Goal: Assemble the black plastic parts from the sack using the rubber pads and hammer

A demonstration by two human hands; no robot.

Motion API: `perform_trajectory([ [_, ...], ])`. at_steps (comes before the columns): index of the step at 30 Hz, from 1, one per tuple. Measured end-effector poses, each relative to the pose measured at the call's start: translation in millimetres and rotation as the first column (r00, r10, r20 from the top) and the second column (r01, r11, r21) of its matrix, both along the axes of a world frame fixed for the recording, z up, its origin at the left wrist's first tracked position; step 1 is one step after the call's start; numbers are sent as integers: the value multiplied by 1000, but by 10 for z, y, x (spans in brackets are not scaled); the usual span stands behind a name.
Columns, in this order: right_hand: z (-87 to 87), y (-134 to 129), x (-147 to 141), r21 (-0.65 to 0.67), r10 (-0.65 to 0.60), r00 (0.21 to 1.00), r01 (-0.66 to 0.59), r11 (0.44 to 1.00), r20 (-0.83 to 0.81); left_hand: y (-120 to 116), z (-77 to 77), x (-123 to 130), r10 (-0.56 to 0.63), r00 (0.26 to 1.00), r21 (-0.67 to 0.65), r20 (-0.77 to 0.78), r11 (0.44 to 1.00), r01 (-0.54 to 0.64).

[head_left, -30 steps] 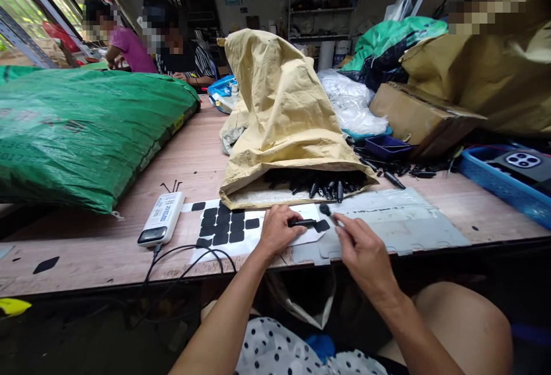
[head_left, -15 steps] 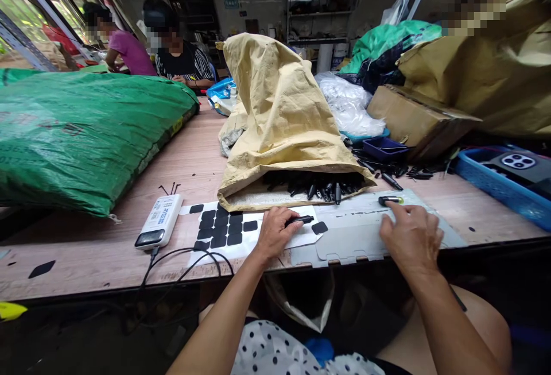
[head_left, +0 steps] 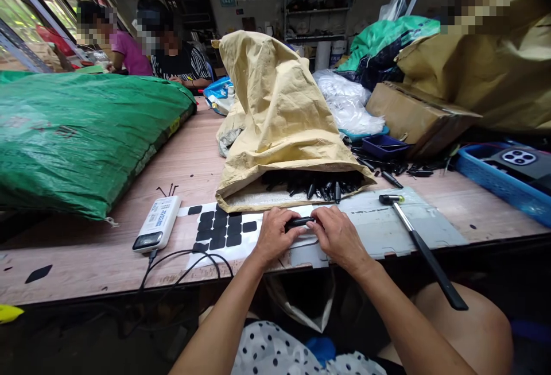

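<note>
My left hand (head_left: 274,234) grips a black pen-shaped part (head_left: 298,222), which lies level just above the work surface. At its other end my right hand (head_left: 338,235) pinches the same part between thumb and fingers. Under both hands are a white sheet bearing black square stickers (head_left: 219,229) and a grey board (head_left: 365,227). Beside my right arm rests a small hammer (head_left: 403,216), its head on the board and its black handle jutting past the table's front edge.
A yellowish sack (head_left: 275,111) gapes toward me, with many black parts (head_left: 318,186) at its mouth. Left stand a white power bank (head_left: 157,223) with cables and a large green sack (head_left: 86,139). A blue tray (head_left: 495,177) sits right. People work behind the table.
My right hand has left the hammer at the right and moved left to the black pen-shaped part. The hammer now lies uncovered. My left hand has stayed in place with the part.
</note>
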State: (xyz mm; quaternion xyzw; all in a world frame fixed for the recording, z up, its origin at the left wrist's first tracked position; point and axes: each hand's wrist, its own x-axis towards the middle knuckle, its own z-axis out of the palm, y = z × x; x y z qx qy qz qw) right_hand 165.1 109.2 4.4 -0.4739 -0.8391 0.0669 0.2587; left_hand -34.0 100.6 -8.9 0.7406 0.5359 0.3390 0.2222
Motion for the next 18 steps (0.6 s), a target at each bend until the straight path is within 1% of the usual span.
perform_trajectory([
  [3, 6, -2, 22, 1, 29, 999, -30, 1000, 22, 7, -7, -2, 1, 1000, -3, 2, 1000, -1],
  [8, 18, 29, 35, 94, 38, 987, -53, 994, 155, 21, -27, 0, -8, 998, 7, -59, 1000, 8],
  [10, 9, 44, 13, 104, 50, 984, -68, 992, 169, 20, -36, 1, 5, 998, 20, -68, 1000, -3],
  [14, -42, 60, -60, 72, 103, 991, -109, 991, 83, 6, -44, 0, 18, 998, 40, -59, 999, -16],
  [18, -94, 70, -78, 33, 126, 992, -126, 991, 2, -6, -40, 3, 28, 998, 47, -54, 999, -25],
])
